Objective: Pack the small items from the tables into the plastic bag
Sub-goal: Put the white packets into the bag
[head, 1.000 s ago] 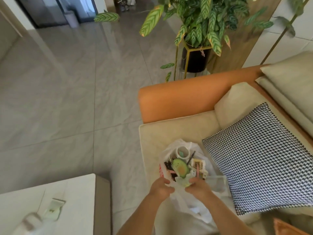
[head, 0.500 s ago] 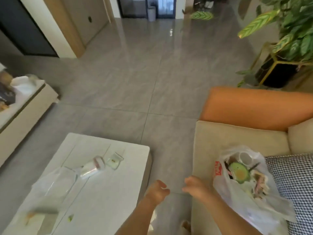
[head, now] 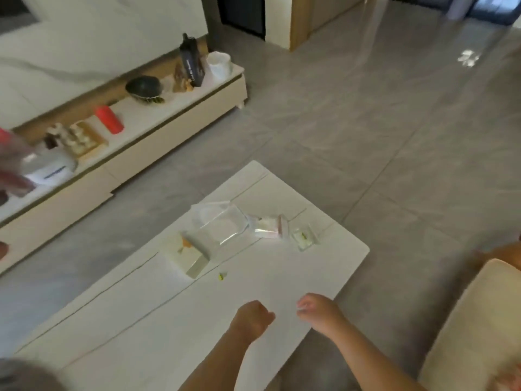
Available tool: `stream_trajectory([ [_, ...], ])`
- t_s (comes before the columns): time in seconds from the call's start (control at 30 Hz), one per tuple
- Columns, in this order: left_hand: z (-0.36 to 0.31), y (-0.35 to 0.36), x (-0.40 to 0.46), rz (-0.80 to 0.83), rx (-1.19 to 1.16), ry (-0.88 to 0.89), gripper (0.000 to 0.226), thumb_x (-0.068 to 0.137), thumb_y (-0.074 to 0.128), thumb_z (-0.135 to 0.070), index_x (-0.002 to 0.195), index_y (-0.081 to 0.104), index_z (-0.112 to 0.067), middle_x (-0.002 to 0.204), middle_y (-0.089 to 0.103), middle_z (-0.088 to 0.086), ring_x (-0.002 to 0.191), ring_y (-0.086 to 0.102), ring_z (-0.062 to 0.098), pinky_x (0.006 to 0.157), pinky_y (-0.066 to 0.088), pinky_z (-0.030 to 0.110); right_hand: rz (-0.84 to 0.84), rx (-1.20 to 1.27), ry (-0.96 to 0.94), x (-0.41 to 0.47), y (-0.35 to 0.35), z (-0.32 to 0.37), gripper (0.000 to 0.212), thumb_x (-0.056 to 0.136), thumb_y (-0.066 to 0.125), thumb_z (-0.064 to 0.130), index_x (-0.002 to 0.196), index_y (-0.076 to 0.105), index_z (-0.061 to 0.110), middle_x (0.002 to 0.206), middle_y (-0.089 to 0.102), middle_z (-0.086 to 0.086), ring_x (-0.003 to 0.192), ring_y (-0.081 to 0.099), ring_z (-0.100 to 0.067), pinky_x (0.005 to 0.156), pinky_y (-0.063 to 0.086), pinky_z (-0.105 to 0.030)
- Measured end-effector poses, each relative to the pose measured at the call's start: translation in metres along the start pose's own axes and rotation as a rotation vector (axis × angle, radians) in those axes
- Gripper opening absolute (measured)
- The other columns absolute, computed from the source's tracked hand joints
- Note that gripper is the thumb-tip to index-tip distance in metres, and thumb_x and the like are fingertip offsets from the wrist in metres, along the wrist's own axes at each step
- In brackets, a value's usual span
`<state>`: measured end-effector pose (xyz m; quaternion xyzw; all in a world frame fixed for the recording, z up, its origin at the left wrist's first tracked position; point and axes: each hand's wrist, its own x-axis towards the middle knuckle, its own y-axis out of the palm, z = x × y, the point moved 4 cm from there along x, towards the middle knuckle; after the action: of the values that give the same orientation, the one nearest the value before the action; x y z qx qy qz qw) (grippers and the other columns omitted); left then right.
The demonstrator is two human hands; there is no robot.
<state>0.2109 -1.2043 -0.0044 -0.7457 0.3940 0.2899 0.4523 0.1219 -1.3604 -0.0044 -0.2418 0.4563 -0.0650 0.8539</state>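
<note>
**Both hands empty over the tabletop, a few small things left to grab**

The person is leaning over the white tabletop [head: 253, 306] with both hands hovering low near its front edge. The left hand [head: 252, 320] is looking curled into a loose fist with nothing in it, and the right hand [head: 318, 311] is hanging relaxed, fingers drooping, also holding nothing as far as the blur lets anyone tell.

The leftovers are sitting further up the tabletop: a clear plastic container [head: 220, 224] lying on its side, a small clear bottle with a pinkish cap [head: 269, 227] touching it on the right, a little clear packet [head: 303, 238] just beside that, a cream box [head: 189, 256] nearer the person, and a tiny yellow bit [head: 222, 276] close to the box. The plastic bag isn't showing in this view at all; only a corner of the sofa [head: 479, 320] is peeking in at the right.

What's probably going to bite here:
- The bottle is lying down and could be rolling off if it gets nudged during a reach for the packet.
- The clear stuff is hard to read against white, so a grab could be landing short.
- That yellow bit is tiny enough to be getting missed or flicked onto the floor [head: 394, 136].
</note>
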Motion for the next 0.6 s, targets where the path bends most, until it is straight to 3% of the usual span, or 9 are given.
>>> stream_trajectory([
  [0.23, 0.075, -0.054, 0.029, -0.058, -0.132, -0.175, 0.039, 0.089, 0.056, -0.038, 0.112, 0.062, -0.007, 0.116, 0.064, 0.011, 0.107, 0.062, 0.026, 0.094, 0.051, 0.034, 0.119, -0.147, -0.053, 0.049, 0.049, 0.078, 0.031, 0.080, 0.057, 0.028, 0.111, 0.062, 0.026, 0.118, 0.061, 0.005, 0.099, 0.059, -0.011, 0.084, 0.050, -0.024],
  [0.4, 0.105, -0.070, 0.073, -0.129, -0.221, -0.219, 0.032, 0.086, 0.058, -0.044, 0.107, 0.062, -0.020, 0.114, 0.062, -0.001, 0.103, 0.060, 0.016, 0.087, 0.049, 0.026, 0.166, -0.258, -0.099, 0.103, 0.069, 0.107, 0.030, 0.080, 0.057, 0.027, 0.110, 0.061, 0.026, 0.116, 0.061, 0.005, 0.093, 0.059, -0.011, 0.082, 0.051, -0.024],
  [0.6, 0.135, -0.076, 0.148, -0.190, -0.273, -0.268, 0.033, 0.088, 0.054, -0.043, 0.116, 0.058, -0.026, 0.115, 0.061, -0.005, 0.099, 0.060, 0.013, 0.088, 0.051, 0.025, 0.201, -0.424, -0.136, 0.186, 0.091, 0.117, 0.031, 0.083, 0.053, 0.030, 0.114, 0.058, 0.027, 0.120, 0.059, 0.007, 0.107, 0.057, -0.011, 0.083, 0.044, -0.021],
])
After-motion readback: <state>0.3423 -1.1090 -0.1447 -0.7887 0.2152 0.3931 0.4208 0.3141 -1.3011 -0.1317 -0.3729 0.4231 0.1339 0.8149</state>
